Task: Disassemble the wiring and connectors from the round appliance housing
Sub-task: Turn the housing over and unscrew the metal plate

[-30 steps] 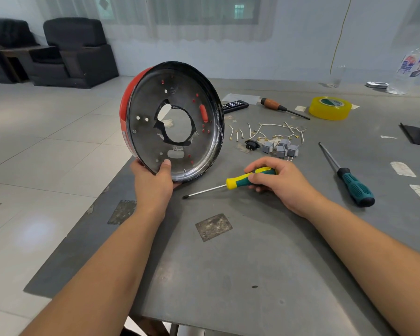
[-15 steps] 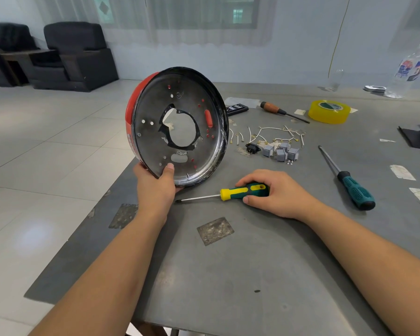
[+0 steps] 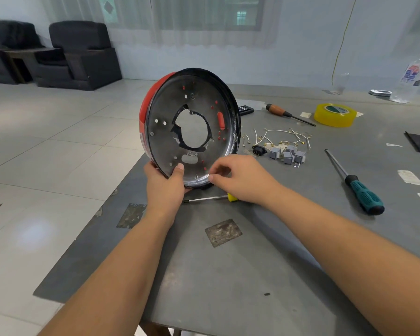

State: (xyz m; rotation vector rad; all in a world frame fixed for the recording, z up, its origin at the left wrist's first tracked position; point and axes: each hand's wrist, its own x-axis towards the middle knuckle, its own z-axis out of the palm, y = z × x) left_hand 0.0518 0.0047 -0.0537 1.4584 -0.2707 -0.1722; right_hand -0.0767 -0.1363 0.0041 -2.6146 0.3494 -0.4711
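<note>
The round appliance housing (image 3: 165, 141), red outside with a grey metal plate and a big centre hole, stands on its edge near the table's left side. My left hand (image 3: 165, 187) grips its bottom edge, thumb on the inner plate. My right hand (image 3: 240, 180) is at the lower rim, its fingertips pinching a thin pale wire (image 3: 200, 178) there. The yellow-green screwdriver (image 3: 205, 198) lies on the table under my right hand, its handle mostly hidden. Removed white wires (image 3: 284, 137), grey connectors (image 3: 286, 155) and a black socket (image 3: 259, 149) lie to the right of the housing.
A teal-handled screwdriver (image 3: 359, 190) lies at the right, a wooden-handled one (image 3: 279, 111) and a yellow tape roll (image 3: 335, 115) further back. A plastic bottle (image 3: 417, 78) stands at the far right. The table's left edge (image 3: 121, 190) runs just beside the housing.
My right hand let go of the yellow-green screwdriver and moved up to the housing's lower rim. The screwdriver now lies on the table. My left hand keeps its hold.
</note>
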